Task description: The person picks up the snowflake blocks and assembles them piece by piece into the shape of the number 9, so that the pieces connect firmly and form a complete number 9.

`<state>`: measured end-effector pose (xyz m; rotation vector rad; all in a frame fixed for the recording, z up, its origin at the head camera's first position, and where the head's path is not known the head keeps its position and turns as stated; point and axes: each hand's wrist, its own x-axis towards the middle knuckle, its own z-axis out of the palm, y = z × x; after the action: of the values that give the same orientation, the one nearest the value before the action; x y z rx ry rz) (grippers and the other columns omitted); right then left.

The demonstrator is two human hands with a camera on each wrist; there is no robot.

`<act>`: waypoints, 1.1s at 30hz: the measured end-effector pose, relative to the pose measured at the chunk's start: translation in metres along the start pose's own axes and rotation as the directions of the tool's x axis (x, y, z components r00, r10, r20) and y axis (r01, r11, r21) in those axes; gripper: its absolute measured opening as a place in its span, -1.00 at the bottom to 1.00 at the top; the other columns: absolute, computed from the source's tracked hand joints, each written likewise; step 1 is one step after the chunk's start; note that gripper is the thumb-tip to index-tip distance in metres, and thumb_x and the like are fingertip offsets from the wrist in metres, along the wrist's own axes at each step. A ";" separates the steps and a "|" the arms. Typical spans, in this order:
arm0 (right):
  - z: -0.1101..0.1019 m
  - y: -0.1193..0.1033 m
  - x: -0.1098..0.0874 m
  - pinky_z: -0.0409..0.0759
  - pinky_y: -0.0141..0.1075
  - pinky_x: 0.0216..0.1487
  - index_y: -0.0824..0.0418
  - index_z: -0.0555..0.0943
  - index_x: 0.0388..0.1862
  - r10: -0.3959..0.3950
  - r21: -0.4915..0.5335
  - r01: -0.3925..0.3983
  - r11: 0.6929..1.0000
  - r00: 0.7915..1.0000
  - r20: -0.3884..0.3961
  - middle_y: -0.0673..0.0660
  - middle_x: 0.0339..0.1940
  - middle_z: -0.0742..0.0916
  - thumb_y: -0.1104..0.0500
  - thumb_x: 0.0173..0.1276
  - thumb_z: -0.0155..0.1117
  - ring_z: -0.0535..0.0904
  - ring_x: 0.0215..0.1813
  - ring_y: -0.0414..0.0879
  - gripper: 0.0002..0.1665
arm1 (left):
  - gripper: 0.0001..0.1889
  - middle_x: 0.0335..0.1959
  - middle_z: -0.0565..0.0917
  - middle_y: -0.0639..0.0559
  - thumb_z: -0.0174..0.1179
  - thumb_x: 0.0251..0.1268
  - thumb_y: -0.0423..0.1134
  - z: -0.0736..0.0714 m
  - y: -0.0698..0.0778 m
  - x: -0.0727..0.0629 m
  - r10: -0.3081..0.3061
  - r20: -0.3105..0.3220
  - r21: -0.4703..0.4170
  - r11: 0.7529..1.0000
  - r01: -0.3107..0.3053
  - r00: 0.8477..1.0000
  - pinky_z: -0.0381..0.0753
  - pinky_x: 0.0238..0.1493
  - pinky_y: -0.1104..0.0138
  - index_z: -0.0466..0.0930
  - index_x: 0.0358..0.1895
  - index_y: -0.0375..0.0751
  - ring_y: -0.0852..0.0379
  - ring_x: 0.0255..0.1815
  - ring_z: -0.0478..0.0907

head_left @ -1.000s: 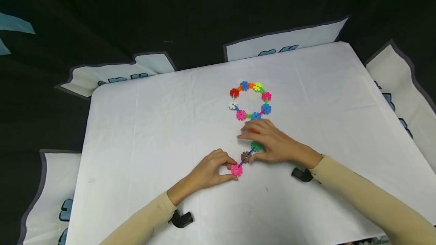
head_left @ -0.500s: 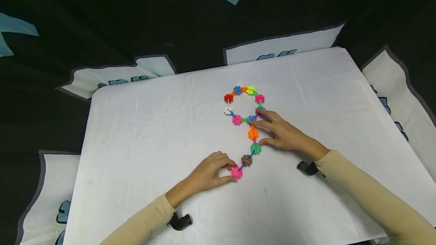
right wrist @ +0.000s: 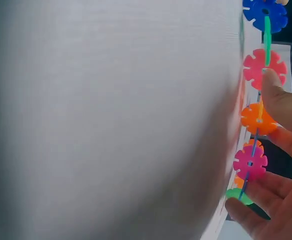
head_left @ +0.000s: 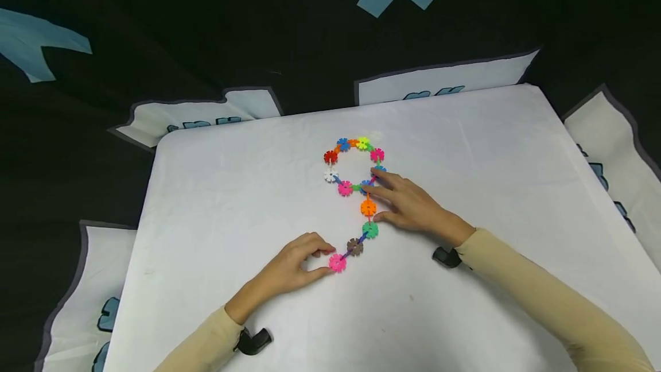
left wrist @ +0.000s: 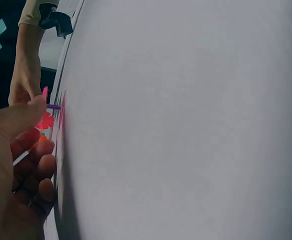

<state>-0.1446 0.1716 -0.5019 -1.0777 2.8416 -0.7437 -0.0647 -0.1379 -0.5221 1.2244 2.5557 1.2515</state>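
Note:
Flower-shaped plastic discs linked into a ring [head_left: 330, 157] with a tail lie on the white table. Down the tail come an orange disc [head_left: 368, 207], a green disc [head_left: 370, 229], a brown disc [head_left: 354, 247] and a pink disc [head_left: 338, 263]. My left hand [head_left: 289, 263] holds the end pink disc at its edge between thumb and index finger; in the left wrist view the thumb partly covers it. My right hand [head_left: 408, 204] rests fairly straight fingers on blue discs at the ring's lower right, hiding part of them. Its thumb tip is beside the tail, between orange and green.
The white-covered table [head_left: 232, 188] extends around the chain. Dark cloth [head_left: 289, 27] with light blue patches hangs beyond its edges. A black wrist device [head_left: 254, 341] is worn at each sleeve.
My right hand has moved up from over the orange and green discs to the ring's lower right, uncovering the tail. My left hand stays by the pink disc. The head view has shifted slightly.

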 end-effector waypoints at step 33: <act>-0.019 0.036 0.023 0.26 0.16 0.44 0.06 0.47 0.38 0.148 0.072 -0.155 0.985 0.985 0.093 0.27 0.53 0.30 0.00 0.38 0.29 0.20 0.52 0.24 -0.40 | -0.67 -0.09 0.57 0.15 0.43 0.11 -0.30 -0.018 -0.006 0.005 -0.049 0.049 0.083 0.995 0.045 0.998 0.59 0.00 0.34 0.67 -0.01 -0.13 0.25 -0.06 0.52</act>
<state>-0.1884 0.1887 -0.4970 -0.8507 2.7563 -0.7695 -0.0781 -0.1481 -0.5127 1.1868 2.6075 1.1017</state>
